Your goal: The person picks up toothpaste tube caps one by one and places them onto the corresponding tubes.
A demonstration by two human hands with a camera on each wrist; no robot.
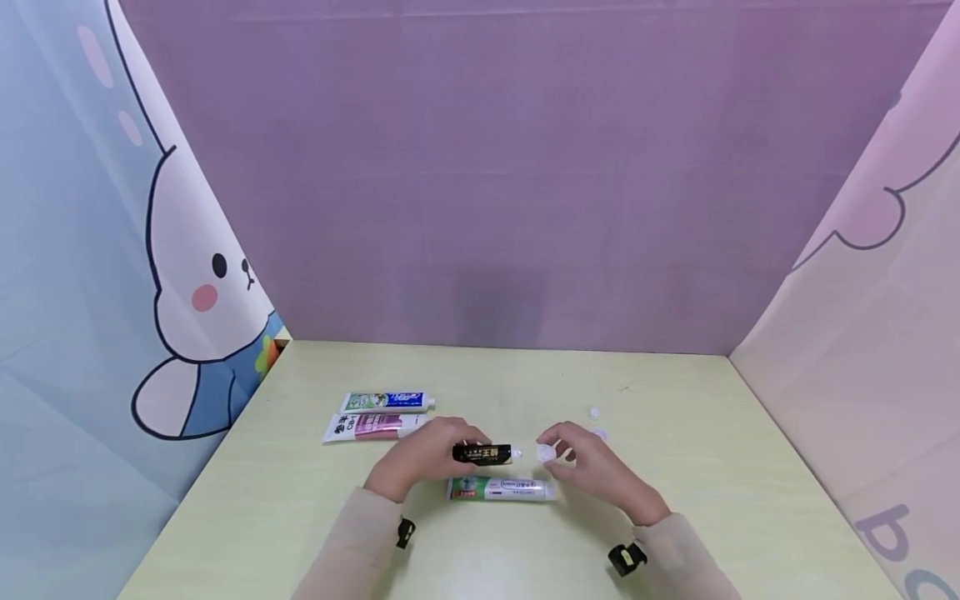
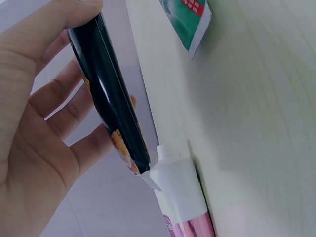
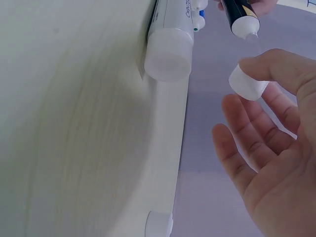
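Note:
My left hand point(image 1: 431, 448) grips a black toothpaste tube point(image 1: 482, 454) between thumb and fingers, raised above the table with its bare nozzle to the right. In the left wrist view the black tube point(image 2: 111, 91) slants down from the thumb. A white cap point(image 1: 546, 452) is pinched between thumb and index finger of my right hand point(image 1: 596, 467), a short gap from the nozzle. The right wrist view shows this cap point(image 3: 248, 83) just below the open nozzle. Nearer to me, under both hands, lies a green and white toothpaste tube point(image 1: 502, 489) with its cap on.
Two more tubes lie at the left, a blue and green one point(image 1: 386, 402) behind a pink and white one point(image 1: 375, 427), both without caps. Two loose white caps, one small point(image 1: 594, 413) and one point(image 1: 600, 434) partly behind the right hand, lie on the table point(image 1: 675, 417).

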